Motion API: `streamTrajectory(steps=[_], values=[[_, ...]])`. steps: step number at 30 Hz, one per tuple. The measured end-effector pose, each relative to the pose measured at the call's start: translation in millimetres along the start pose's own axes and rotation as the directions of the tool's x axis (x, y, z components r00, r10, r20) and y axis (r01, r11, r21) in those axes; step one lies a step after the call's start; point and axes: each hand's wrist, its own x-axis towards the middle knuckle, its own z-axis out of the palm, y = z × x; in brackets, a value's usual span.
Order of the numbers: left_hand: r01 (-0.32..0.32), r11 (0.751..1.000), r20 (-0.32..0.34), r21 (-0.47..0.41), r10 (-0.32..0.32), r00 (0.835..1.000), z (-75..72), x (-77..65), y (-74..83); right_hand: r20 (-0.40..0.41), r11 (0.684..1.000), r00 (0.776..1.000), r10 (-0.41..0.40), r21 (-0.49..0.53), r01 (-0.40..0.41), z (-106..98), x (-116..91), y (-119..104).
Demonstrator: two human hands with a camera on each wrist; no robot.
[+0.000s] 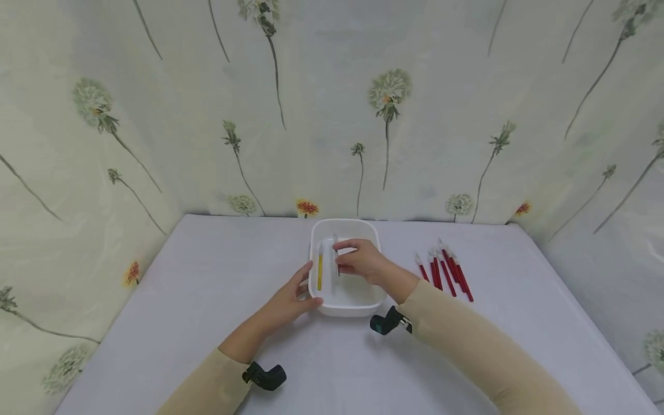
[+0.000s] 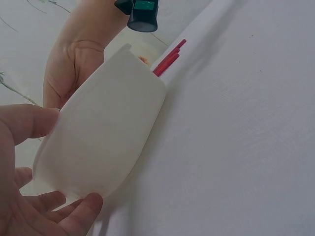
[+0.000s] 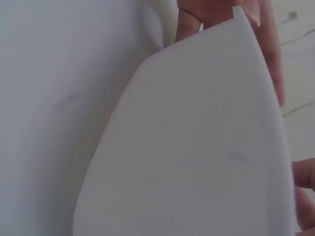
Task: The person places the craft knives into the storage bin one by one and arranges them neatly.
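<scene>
A white plastic tub (image 1: 350, 310) stands near the middle of the table. My left hand (image 1: 287, 302) holds it at its near left corner, thumb on one side and fingers along the other; the left wrist view shows these fingertips (image 2: 91, 204) against the wall. My right hand (image 1: 360, 260) reaches over the tub and pinches a slim, dark pen-like stick (image 1: 339, 273) with a pale tip. A yellow pen-like stick (image 1: 320, 272) with a whitish tip lies inside, left of it. In the right wrist view the tub's wall (image 3: 182, 137) hides most of the right hand.
Several red pen-like sticks (image 1: 448, 271) with whitish tips lie on the white-covered table (image 1: 218, 259) to the right, partly behind the right forearm. A flower-patterned cloth (image 1: 321, 115) hangs behind the table's back edge. Dark wrist cameras (image 1: 264, 376) sit below both forearms.
</scene>
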Motion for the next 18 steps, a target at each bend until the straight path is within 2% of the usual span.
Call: streamTrajectory(steps=[10,18], values=[[-0.013,1.000,0.009,-0.018,0.013,1.000,-0.3,-0.6,-0.9,-0.023,0.994,1.000,-0.019,-0.112,0.016,14.0,13.8,11.1],[-0.029,0.999,0.006,-0.025,0.029,1.000,-0.3,-1.0,-0.7,-0.049,0.992,0.999,0.018,-0.124,-0.024,16.8,19.8,14.1]])
